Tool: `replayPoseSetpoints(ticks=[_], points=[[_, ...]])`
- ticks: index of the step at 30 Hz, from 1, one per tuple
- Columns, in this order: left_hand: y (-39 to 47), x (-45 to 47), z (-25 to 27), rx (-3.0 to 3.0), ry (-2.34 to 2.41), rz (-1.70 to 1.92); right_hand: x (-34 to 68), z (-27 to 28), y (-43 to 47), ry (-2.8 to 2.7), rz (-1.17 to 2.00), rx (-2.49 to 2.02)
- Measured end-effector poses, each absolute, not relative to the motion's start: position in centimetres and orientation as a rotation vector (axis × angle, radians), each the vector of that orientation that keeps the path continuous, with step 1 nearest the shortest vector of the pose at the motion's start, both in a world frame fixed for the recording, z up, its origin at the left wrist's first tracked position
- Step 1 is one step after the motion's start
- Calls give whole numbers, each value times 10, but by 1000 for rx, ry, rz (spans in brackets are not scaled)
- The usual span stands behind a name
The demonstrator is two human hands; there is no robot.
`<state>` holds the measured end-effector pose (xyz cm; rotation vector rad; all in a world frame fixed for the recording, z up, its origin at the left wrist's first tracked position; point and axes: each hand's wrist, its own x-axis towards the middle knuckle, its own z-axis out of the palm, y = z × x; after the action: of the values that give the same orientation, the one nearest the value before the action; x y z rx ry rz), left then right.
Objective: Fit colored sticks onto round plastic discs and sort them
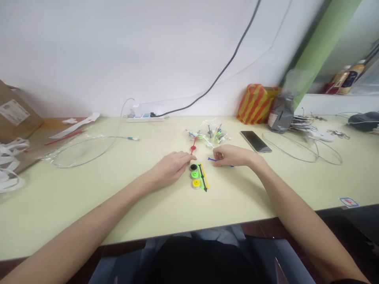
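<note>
My left hand (177, 167) has its fingers drawn together beside the black round base (193, 167). What its fingertips hold, if anything, is hidden. Just beyond them lies a red spinner arrow (193, 146) across its red round base. My right hand (226, 156) is curled around a blue spinner arrow (211, 159), whose two ends stick out on either side. Below the black base, a green round base (194, 175) and a yellow round base (196, 183) form a column. Green, black (202, 176) and yellow arrows lie side by side to their right.
A clear plastic bag (219, 134) of coloured spinner parts lies behind my hands, with a white round base (209, 145) at its front. A phone (256, 141) lies to the right. A power strip (145, 118) sits against the wall. Cables lie on both sides.
</note>
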<state>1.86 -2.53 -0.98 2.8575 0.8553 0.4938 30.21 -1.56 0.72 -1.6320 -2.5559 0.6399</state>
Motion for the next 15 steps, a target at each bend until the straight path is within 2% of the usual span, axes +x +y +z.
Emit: replayPoseSetpoints(ticks=[3, 10, 15], points=[[-24, 18, -11, 2887, 833, 500, 297, 10, -21, -2578, 672, -1477], [-23, 20, -9, 2905, 829, 503, 280, 12, -23, -2325, 443, -1291], [-26, 22, -5, 2915, 817, 479, 263, 4, -26, -2341, 371, -1004]])
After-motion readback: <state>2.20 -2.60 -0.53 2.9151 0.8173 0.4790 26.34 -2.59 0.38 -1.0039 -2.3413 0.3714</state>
